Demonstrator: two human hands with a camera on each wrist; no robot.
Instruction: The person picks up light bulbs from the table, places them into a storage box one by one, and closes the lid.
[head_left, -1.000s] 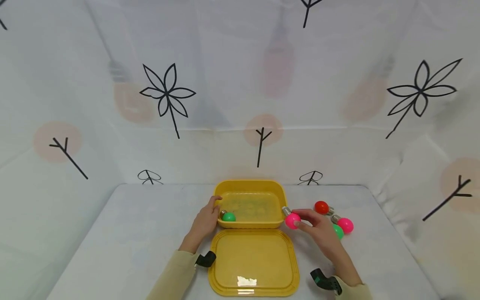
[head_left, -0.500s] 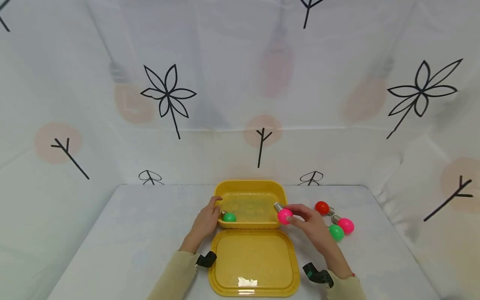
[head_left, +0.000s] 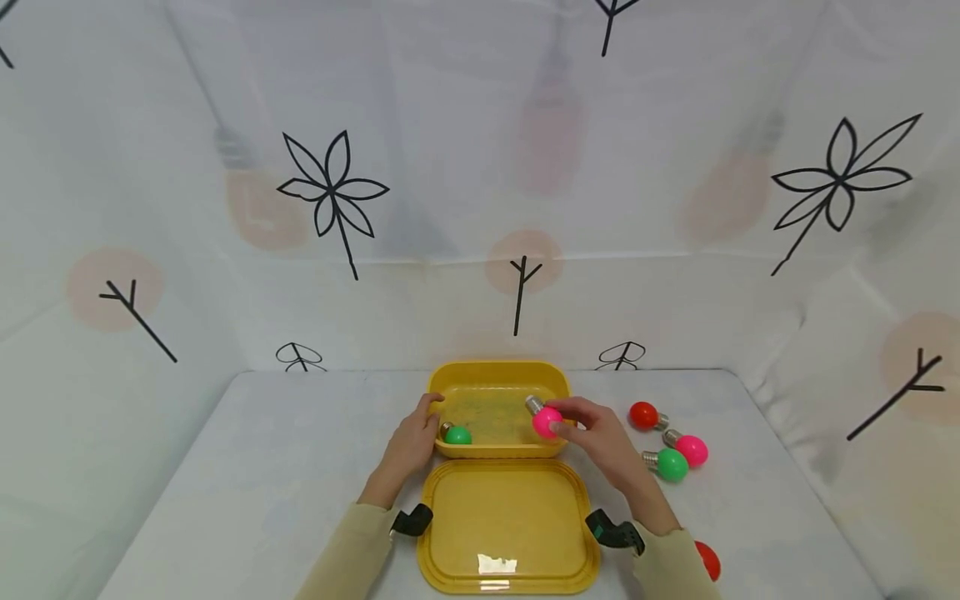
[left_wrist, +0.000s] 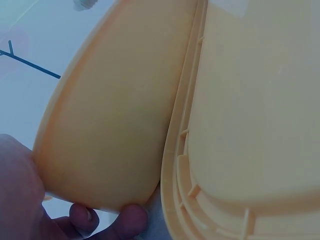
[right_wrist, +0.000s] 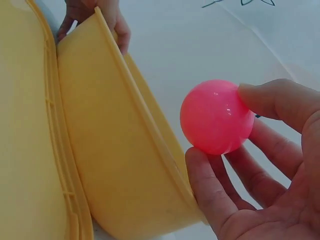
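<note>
One pale bench (head_left: 247, 483); yellow box (head_left: 498, 451) on it, yellow lid or tray (head_left: 506, 525) just in front. Left hand (head_left: 410, 439) grips box's left wall; right hand (head_left: 602, 437) pinches pink bulb (head_left: 546, 422) over box, metal base up-left. Step reads as loading box; next move calls for lowering bulb, easing pinch. Green bulb (head_left: 458, 435) inside, front left corner; two red bulbs (head_left: 642, 415), second pink bulb (head_left: 692, 451), second green bulb (head_left: 671, 465) on bench, right. No legible writing, brands.

The left wrist view is dim and bluish. Glare lies on the near yellow lid (head_left: 507, 523), small highlights on the pink bulb (right_wrist: 215, 117).
</note>
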